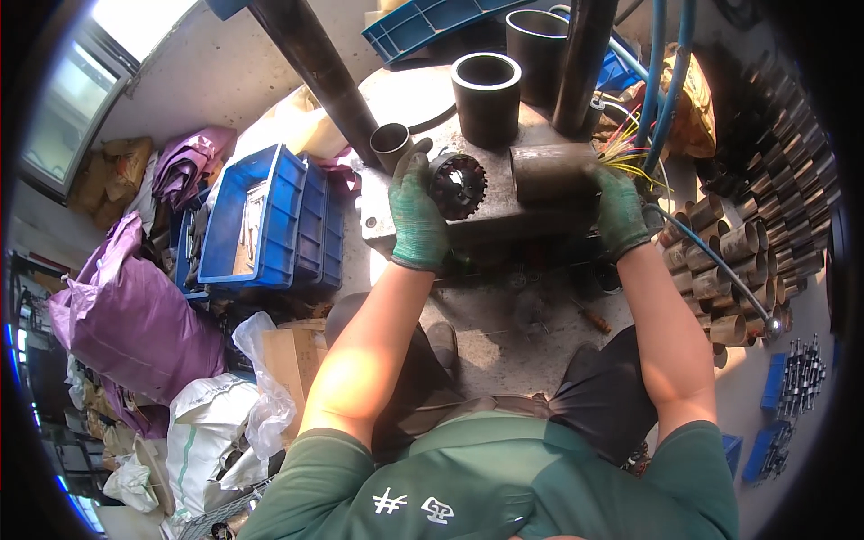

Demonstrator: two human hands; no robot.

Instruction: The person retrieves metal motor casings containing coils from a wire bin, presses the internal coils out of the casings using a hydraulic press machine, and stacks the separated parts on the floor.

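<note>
We see a smooth, brownish-grey metal tube lying on its side upon the metal block, its right end at our right grip; left of it, a dark toothed ring shows its round opening, beside our left grip.

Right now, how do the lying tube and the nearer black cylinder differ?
The lying tube rests on its side; the nearer black cylinder stands upright, open end up. The tube is brownish grey, the cylinder black with a pale rim. The right hand is at the tube's right end; neither hand touches the cylinder. Both are round-sided.
</note>
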